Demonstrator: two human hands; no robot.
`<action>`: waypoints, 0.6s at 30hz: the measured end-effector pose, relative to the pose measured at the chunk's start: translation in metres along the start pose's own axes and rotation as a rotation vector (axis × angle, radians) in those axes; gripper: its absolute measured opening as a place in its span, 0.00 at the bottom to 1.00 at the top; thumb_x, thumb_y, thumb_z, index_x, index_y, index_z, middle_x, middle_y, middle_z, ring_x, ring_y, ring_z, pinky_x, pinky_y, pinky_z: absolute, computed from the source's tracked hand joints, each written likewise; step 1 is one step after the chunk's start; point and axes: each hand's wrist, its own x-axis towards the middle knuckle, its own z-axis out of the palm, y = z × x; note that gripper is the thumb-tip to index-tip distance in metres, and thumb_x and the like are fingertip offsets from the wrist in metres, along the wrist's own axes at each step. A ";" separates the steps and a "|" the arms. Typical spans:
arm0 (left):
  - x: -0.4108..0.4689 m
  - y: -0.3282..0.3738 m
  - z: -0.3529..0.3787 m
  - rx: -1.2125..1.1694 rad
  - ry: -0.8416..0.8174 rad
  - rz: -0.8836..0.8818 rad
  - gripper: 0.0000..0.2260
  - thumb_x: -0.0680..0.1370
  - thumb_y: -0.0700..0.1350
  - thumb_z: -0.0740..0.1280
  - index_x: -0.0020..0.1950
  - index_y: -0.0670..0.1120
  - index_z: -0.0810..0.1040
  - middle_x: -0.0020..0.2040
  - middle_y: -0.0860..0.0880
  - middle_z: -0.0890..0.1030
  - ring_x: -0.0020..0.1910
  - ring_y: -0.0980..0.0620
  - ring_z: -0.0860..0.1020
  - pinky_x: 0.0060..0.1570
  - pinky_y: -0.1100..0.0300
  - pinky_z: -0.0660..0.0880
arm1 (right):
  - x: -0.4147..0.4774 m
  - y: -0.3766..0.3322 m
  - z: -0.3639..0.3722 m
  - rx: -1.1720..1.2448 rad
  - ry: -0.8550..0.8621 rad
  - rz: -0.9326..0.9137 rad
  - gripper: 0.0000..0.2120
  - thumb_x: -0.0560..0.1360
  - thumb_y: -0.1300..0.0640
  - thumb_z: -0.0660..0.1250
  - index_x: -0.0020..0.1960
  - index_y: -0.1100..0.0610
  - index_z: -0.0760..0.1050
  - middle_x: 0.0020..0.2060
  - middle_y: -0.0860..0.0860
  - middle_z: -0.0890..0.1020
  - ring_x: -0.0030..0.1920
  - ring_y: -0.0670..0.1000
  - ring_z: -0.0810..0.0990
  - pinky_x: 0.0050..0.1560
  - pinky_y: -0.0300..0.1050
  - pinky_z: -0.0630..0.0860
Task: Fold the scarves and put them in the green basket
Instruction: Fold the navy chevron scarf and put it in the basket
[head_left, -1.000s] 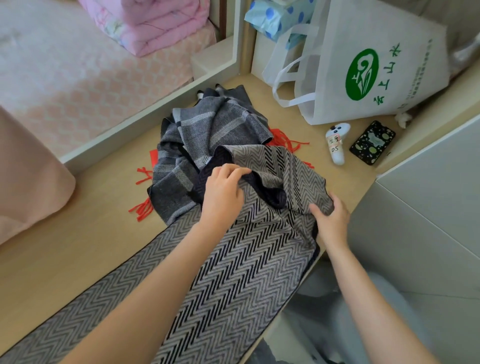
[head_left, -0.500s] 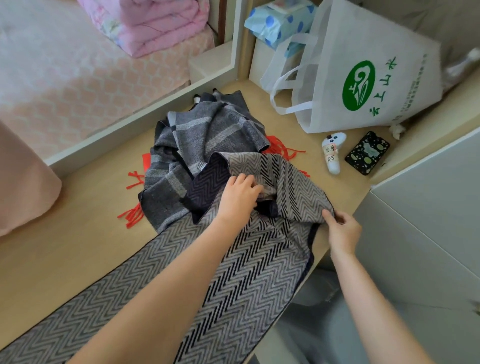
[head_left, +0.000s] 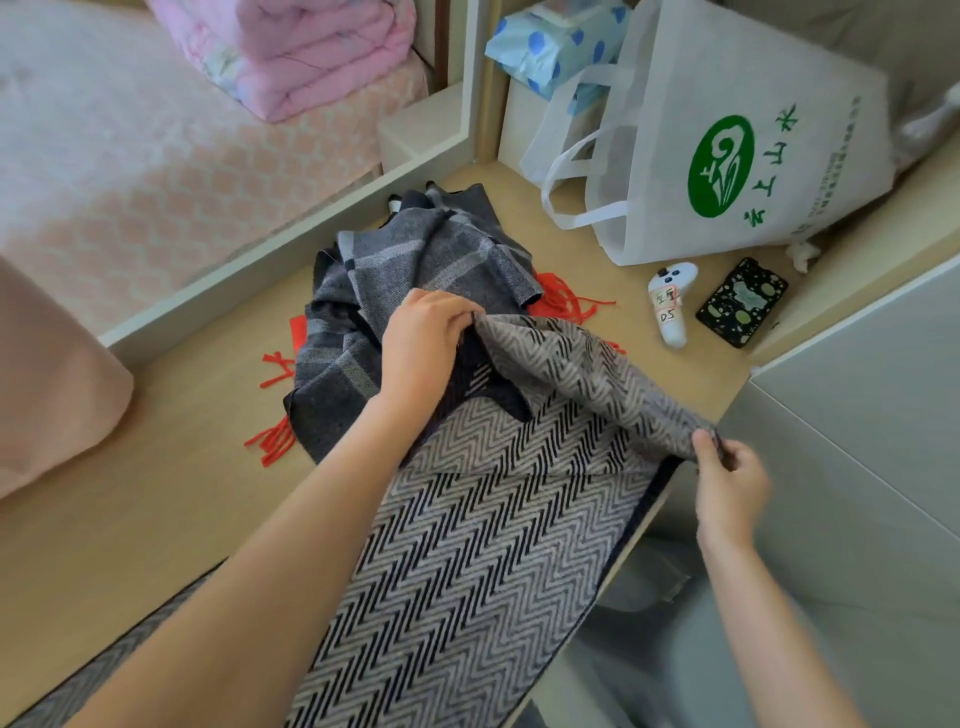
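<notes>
Scarf-folding at a pale wooden bench (head_left: 156, 493): I work a chevron scarf (head_left: 493, 545) in black, grey and white that runs from the near left corner of the view up toward the middle, its right side lying along the bench's edge. My left grip (head_left: 423, 343) is closed over a bunched fold at the scarf's far end, fingers curled down into the cloth and holding it off the surface. My right grip (head_left: 730, 483) pinches the same turned-over flap at its right corner, thumb on top, just past the bench's right edge. Between the two grips the flap hangs raised and slack, paler side up, with dark navy cloth in the hollow beneath.

Just beyond my left grip lies a grey plaid scarf (head_left: 415, 260), crumpled in a heap and touching the chevron scarf. Under that heap is a red fringed scarf (head_left: 563, 299), only its tassels and a corner showing at the left and right of the pile.

At far right, a white tote bag (head_left: 753, 156) with a green logo leans on the bench. Near it lie a white handheld controller (head_left: 672, 304) labelled "05" and, just to its right, a dark phone (head_left: 742, 301) with pale spots. Behind the bag sits a blue dotted packet (head_left: 550, 41). Far left, past a white rail, a bed (head_left: 130, 156) carries a folded pink quilt (head_left: 301, 52). A pink cushion (head_left: 47, 389) sits at the left edge.
</notes>
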 end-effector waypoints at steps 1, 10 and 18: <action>-0.004 -0.003 0.001 -0.002 -0.029 0.009 0.09 0.79 0.41 0.64 0.51 0.48 0.84 0.51 0.51 0.83 0.52 0.49 0.74 0.47 0.61 0.67 | -0.004 0.002 0.001 -0.020 -0.034 0.007 0.07 0.75 0.56 0.69 0.44 0.60 0.74 0.39 0.55 0.77 0.41 0.53 0.74 0.44 0.45 0.68; -0.056 -0.029 -0.003 0.066 -0.188 0.204 0.20 0.67 0.25 0.62 0.44 0.47 0.85 0.54 0.47 0.82 0.52 0.42 0.76 0.53 0.47 0.76 | -0.010 -0.007 0.010 -0.414 -0.079 -0.245 0.24 0.72 0.54 0.71 0.63 0.63 0.70 0.61 0.60 0.73 0.62 0.61 0.66 0.61 0.54 0.64; -0.030 0.002 0.012 0.148 -0.071 -0.043 0.18 0.79 0.47 0.65 0.69 0.47 0.72 0.62 0.48 0.77 0.64 0.47 0.71 0.64 0.52 0.65 | 0.036 -0.025 0.083 -0.467 -0.369 -0.216 0.24 0.75 0.52 0.69 0.69 0.58 0.70 0.61 0.56 0.76 0.63 0.59 0.72 0.64 0.56 0.70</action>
